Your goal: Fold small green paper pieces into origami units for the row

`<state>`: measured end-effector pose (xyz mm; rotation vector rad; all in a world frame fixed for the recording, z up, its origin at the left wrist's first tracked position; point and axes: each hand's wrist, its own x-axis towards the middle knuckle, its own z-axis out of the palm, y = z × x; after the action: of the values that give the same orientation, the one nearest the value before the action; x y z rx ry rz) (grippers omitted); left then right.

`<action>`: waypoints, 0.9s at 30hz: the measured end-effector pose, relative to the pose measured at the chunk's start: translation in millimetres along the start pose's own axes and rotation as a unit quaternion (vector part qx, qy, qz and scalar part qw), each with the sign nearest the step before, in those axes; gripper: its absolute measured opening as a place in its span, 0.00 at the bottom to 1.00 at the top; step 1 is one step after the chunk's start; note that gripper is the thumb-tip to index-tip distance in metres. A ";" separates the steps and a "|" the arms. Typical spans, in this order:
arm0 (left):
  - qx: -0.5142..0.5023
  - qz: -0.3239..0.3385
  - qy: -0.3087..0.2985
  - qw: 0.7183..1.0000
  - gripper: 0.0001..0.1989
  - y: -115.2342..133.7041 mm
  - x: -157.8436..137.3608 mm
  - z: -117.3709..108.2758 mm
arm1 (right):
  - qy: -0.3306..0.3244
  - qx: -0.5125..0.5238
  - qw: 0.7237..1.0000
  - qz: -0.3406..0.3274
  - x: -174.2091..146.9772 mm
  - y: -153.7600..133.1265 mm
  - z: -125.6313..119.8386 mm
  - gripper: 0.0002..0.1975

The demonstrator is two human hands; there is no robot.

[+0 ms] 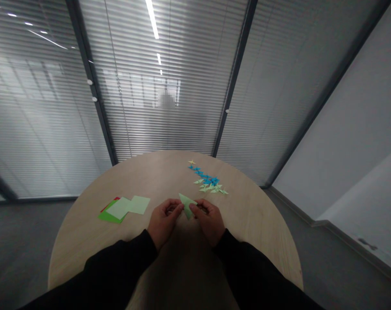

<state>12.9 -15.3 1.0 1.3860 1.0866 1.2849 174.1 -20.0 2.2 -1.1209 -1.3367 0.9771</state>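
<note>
The head camera caught your left hand (pixel 163 221) and right hand (pixel 211 221) close together over the round wooden table (pixel 260 224). Between them you had a folded pale green paper (pixel 186 204), one pointed corner rising away from you. Your left hand pinched its left side, and your right hand gripped its right side with the thumb lying on the paper's face. To your left lay two pale green square sheets (pixel 139 205), one of them overlapping a bright green sheet (pixel 109 217), with a red sheet (pixel 117 198) peeking out at the edge. Ahead and slightly right, small folded paper pieces trailed away from you: pale green stars (pixel 211 188) nearest, blue stars (pixel 200 173) beyond them, and one yellow star (pixel 191 162) farthest off. Venetian blinds (pixel 169 129) covered the glass behind the table.
</note>
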 end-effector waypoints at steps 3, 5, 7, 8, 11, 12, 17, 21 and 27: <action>-0.028 0.003 0.026 0.999 0.13 -1.4 0.1 0.2 | 0.003 0.000 1.000 -0.002 -0.6 -0.9 0.3 0.13; -0.011 0.007 0.035 0.999 0.13 -0.1 -0.7 -0.3 | 0.004 0.000 1.000 0.002 -1.1 -2.1 0.8 0.14; 0.029 0.013 0.044 0.999 0.12 2.6 -2.0 -0.8 | 0.004 -0.002 1.000 0.007 -1.6 -3.3 1.4 0.14; 0.054 0.018 0.047 0.997 0.12 4.0 -2.7 -1.0 | 0.005 -0.002 1.000 0.008 -1.8 -3.8 1.6 0.14; 0.111 0.042 0.044 0.992 0.12 6.5 -4.6 -1.4 | 0.009 -0.001 1.000 0.006 -2.0 -4.6 2.0 0.14; 0.121 0.049 0.038 0.991 0.12 6.5 -4.8 -1.5 | 0.011 0.000 1.000 0.004 -2.0 -4.6 2.1 0.14; 0.140 0.061 0.002 0.988 0.13 3.1 -3.8 -1.6 | 0.009 0.015 1.000 -0.001 -1.2 -3.6 2.1 0.14; 0.140 0.072 -0.011 0.987 0.09 3.4 -4.0 -0.3 | 0.006 0.012 1.000 0.002 -2.4 -5.1 2.4 0.14; 0.126 0.093 -0.008 0.988 0.11 6.9 -7.7 0.6 | -0.005 0.004 1.000 -0.002 -5.5 -8.1 3.9 0.15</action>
<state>13.0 -24.1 6.4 1.7172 1.1606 1.2990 169.4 -26.9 8.5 -1.1068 -1.3422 0.9858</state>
